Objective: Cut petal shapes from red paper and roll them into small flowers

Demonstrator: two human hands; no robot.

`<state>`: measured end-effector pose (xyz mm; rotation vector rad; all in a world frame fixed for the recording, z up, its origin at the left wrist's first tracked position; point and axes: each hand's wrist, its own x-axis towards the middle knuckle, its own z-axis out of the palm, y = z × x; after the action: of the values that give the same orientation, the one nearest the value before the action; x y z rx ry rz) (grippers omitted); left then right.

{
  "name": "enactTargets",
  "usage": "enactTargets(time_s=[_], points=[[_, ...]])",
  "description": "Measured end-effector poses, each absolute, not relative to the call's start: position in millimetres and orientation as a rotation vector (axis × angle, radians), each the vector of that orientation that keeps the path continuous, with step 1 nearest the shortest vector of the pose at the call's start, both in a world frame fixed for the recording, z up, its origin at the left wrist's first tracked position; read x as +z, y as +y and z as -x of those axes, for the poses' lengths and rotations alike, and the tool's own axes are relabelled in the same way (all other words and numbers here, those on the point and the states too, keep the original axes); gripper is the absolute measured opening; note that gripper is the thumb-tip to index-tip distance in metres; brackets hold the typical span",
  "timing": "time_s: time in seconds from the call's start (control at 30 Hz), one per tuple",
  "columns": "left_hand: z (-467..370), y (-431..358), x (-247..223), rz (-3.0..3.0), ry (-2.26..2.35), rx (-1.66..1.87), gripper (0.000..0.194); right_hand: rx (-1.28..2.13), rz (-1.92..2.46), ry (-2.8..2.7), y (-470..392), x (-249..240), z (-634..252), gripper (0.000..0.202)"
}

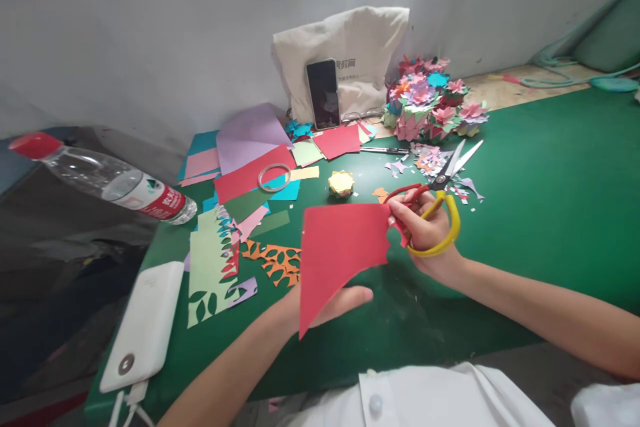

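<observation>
While the right hand [424, 223] pinches a red paper sheet [343, 240] by its right corner and holds scissors [441, 180], blades parted, above the green tabletop [530, 213], the left hand [345, 301] lies beneath the sheet, thumb outstretched; its hidden fingers' grip cannot be told.

Bag [367, 40]: "教育"; btl [120, 181]: "农夫"

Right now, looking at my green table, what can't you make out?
Head view: the four fingers of the left hand, hidden behind the pointed red paper sheet.
Head view: part of the printing on the cream cloth bag, covered by the dark-screened rectangular phone.
Head view: the far ends of the white cables, cut off by the bottom edge.
</observation>
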<state>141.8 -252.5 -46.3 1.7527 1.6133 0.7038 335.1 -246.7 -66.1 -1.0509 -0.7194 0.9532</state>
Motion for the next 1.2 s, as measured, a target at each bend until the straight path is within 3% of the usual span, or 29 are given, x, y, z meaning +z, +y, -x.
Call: enactTargets(time_s=[0.17,0.27,0.4,0.53,0.83,1.0,1.2], points=[[-146,-257,-50,-1.51,1.126,0.62,0.036,0.96,1.04,-0.801,-249,-68,-333,0.036],[-151,-255,-54,-1.107,1.22,0.824,0.034,0.999,1.027,-0.893,-251,-70,-334,0.031],[-150,-245,-52,-1.009,1.265,0.928,0.036,1.031,0.992,-1.03,-254,-71,-338,0.024],[-143,-239,-42,-1.012,1.188,1.035,0.035,1.074,0.936,-1.174,-255,-75,-341,0.03],[-144,-241,-34,-1.001,1.134,1.15,0.05,1.277,0.902,-1.554,-268,-75,-342,0.046],[-142,-244,-43,-1.178,1.167,1.095,0.064,1.327,0.914,-1.727,-271,-64,-340,0.05],[-138,-254,-31,-1.507,1.308,0.859,0.062,1.286,0.936,-1.809,-273,-58,-338,0.045]])
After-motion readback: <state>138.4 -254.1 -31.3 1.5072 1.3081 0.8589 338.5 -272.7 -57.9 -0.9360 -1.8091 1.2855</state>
